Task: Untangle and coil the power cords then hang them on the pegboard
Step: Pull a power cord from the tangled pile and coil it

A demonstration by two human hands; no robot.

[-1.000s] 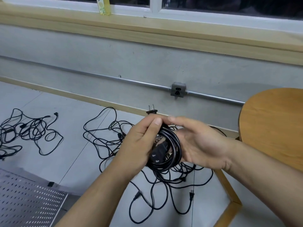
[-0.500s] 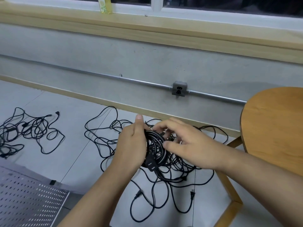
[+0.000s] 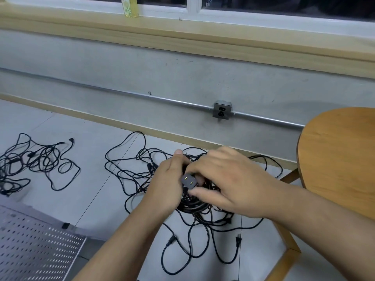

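Note:
A coiled black power cord (image 3: 193,205) hangs between my two hands over the floor. My left hand (image 3: 168,183) grips the coil's left side, thumb pointing up. My right hand (image 3: 229,181) reaches over the coil from the right, and its fingers pinch the cord's grey two-pin plug (image 3: 189,180), pins facing me. Most of the coil is hidden behind my hands. Under them a tangle of black cords (image 3: 140,169) spreads on the floor. A second tangle (image 3: 38,159) lies at the far left. The grey perforated pegboard (image 3: 34,246) lies flat at the lower left.
A wooden chair (image 3: 341,159) stands at the right, its leg (image 3: 288,248) close to the cords. A wall socket (image 3: 222,110) sits on a metal conduit along the grey wall. Loose plugs (image 3: 237,241) lie on the floor near the chair leg.
My hands dropped lower with the coil. My right hand came over the coil and took the plug end, which stuck up above the coil before and now points at me.

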